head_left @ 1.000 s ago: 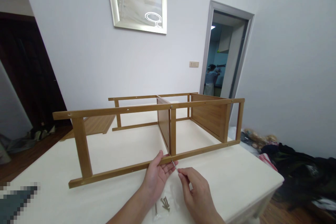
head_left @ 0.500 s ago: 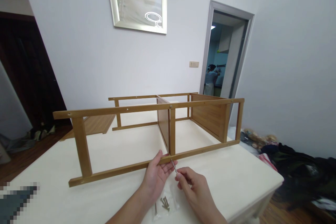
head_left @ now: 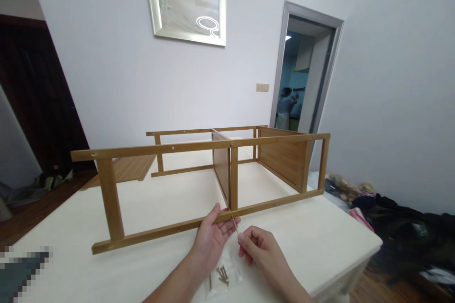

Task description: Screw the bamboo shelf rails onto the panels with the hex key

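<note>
A wooden shelf frame (head_left: 170,233) lies on its side on the white table. My left hand (head_left: 209,236) cups its lower front rail beside the middle upright, thumb at the near side and fingers reaching under and past the rail. Between the thumb and fingers of my right hand (head_left: 258,246) is a thin metal Allen key (head_left: 235,225). Its tip meets the rail where the middle shelf panel (head_left: 222,165) joins; the screw head there is too small to make out. Below my hands, a clear plastic bag (head_left: 232,277) lies with several screws (head_left: 222,275) on it or in it.
A loose wooden panel (head_left: 137,168) lies at the table's left back. The table's right edge (head_left: 369,251) borders a dark heap of clothes (head_left: 408,232). A person (head_left: 286,104) stands beyond the doorway. A framed picture hangs on the wall.
My right hand has shifted slightly left and its fingers have turned around the Allen key. The left hand and the shelf frame stay in place.
</note>
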Demonstrator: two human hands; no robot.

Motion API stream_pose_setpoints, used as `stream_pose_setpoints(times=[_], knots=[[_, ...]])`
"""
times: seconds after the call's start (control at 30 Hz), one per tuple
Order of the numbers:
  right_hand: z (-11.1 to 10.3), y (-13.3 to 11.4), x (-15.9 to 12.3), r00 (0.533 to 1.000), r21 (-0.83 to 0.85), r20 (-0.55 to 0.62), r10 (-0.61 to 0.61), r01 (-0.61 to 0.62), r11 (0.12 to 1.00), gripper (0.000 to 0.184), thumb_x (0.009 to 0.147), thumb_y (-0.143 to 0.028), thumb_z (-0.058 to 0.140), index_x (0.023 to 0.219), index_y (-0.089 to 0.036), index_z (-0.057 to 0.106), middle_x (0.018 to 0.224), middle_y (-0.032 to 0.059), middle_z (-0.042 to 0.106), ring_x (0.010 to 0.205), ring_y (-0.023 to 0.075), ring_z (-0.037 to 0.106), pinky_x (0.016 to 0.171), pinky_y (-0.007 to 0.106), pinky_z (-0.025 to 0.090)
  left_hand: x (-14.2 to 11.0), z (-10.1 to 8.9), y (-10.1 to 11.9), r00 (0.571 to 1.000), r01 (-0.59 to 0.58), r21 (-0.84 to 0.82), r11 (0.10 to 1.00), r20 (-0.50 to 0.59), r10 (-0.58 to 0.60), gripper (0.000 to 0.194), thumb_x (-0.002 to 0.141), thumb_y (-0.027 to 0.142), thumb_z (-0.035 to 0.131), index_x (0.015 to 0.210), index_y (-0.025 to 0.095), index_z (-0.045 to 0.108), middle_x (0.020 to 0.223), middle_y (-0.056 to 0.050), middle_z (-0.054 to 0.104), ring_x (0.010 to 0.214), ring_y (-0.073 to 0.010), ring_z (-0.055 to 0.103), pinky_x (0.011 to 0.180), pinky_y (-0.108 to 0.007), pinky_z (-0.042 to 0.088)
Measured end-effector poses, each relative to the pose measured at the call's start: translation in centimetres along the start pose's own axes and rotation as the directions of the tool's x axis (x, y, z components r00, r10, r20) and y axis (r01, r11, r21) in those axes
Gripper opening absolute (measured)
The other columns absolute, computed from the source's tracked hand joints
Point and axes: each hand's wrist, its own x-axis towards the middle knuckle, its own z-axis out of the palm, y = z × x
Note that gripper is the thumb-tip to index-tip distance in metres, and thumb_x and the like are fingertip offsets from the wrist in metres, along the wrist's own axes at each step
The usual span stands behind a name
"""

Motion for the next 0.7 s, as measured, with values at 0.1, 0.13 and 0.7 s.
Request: stream_pose_setpoints(times=[0.1,0.13,0.7], knots=[[0.1,-0.2,0.1,0.998,0.110,-0.006,0.060,-0.059,0.992,0.037,0.076,-0.048,0.067,0.061,-0.018,0.053,0.053,-0.0013,0.060,0.044,0.0076,0.043,0.048,0.022,0.029,-0.1,0.0,0.0,1.000,0.007,0.000,1.000,0.005,-0.007,0.021,0.088,0.031,0.061,0.086,0.010,0.063,0.079,-0.012,0.074,0.080,-0.0237,0.073,0.077,-0.032,0.056],[0.2,-0.2,0.1,0.997,0.166,-0.007,0.076,-0.074,0.983,0.035,0.075,-0.045,0.069,0.060,-0.018,0.052,0.052,-0.0021,0.058,0.044,0.0070,0.041,0.047,0.022,0.028,-0.1,0.0,0.0,1.000,0.007,-0.001,1.000,0.006,-0.007,0.021,0.088,0.031,0.061,0.086,0.010,0.063,0.079,-0.012,0.074,0.081,-0.0241,0.073,0.077,-0.032,0.056],[1.9,-0.1,-0.6,0.986,0.172,-0.167,0.003,0.027,0.985,0.031,0.077,-0.048,0.066,0.075,-0.019,0.056,0.057,-0.0063,0.048,0.046,0.0082,0.039,0.045,0.022,0.031,-0.1,-0.3,-0.1,1.000,-0.005,-0.009,1.000,-0.009,0.005,0.021,0.086,0.030,0.064,0.086,0.009,0.063,0.080,-0.014,0.074,0.086,-0.0271,0.073,0.077,-0.033,0.056]])
